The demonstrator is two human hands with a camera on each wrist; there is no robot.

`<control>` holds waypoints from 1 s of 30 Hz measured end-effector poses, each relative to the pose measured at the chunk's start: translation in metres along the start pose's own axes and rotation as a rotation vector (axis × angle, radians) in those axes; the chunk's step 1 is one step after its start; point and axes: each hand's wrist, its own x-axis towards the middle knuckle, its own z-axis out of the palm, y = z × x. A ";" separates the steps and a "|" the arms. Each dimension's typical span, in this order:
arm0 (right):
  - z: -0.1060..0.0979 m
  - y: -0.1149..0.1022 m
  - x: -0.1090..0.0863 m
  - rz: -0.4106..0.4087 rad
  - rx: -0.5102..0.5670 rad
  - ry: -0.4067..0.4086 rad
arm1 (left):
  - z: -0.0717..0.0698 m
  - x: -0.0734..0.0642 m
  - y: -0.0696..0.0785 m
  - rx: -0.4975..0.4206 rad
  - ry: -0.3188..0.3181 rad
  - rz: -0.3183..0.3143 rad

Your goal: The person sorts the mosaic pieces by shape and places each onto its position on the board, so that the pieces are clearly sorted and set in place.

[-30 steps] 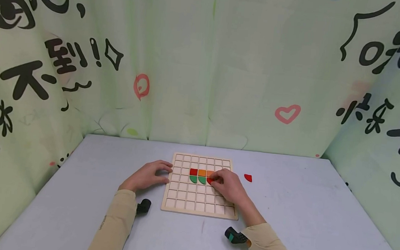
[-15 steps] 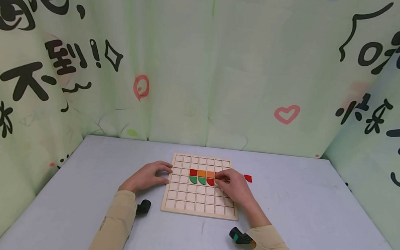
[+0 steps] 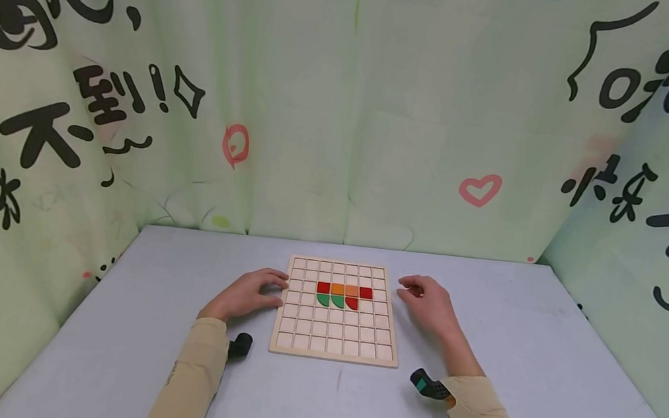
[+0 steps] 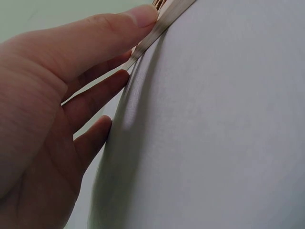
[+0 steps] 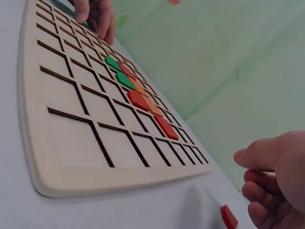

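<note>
In the head view a wooden grid board (image 3: 333, 357) lies on the table. One row holds a red square tile (image 3: 324, 288), two orange square tiles (image 3: 344, 289) and another red square tile (image 3: 365, 293) at the right. Below them sit two green quarter-round tiles (image 3: 337, 301) and a red quarter-round tile (image 3: 352, 303). My left hand (image 3: 252, 295) rests its thumb and fingertips against the board's left edge. Right of the board, my right hand (image 3: 430, 304) hovers with loosely bent fingers. Beneath it a loose red tile (image 5: 228, 217) lies on the table, hidden in the head view.
The white table (image 3: 507, 357) extends around the board. A printed pale green curtain (image 3: 376, 139) encloses it at the back and both sides. Each wrist wears a small black camera, the left one (image 3: 241, 345) and the right one (image 3: 429, 384).
My right hand has moved from over the board to its right side, above the loose red tile. It has let go of the red square tile at the row's right end. My left hand stays put.
</note>
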 end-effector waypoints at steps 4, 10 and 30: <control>-0.016 0.012 0.003 0.064 -0.002 0.006 | -0.001 0.000 0.001 -0.007 0.002 0.006; -0.025 0.029 0.005 0.117 -0.037 -0.018 | 0.000 0.000 0.000 -0.001 -0.003 -0.003; -0.011 0.034 0.009 0.041 -0.105 -0.080 | 0.001 0.000 -0.001 -0.008 0.007 0.004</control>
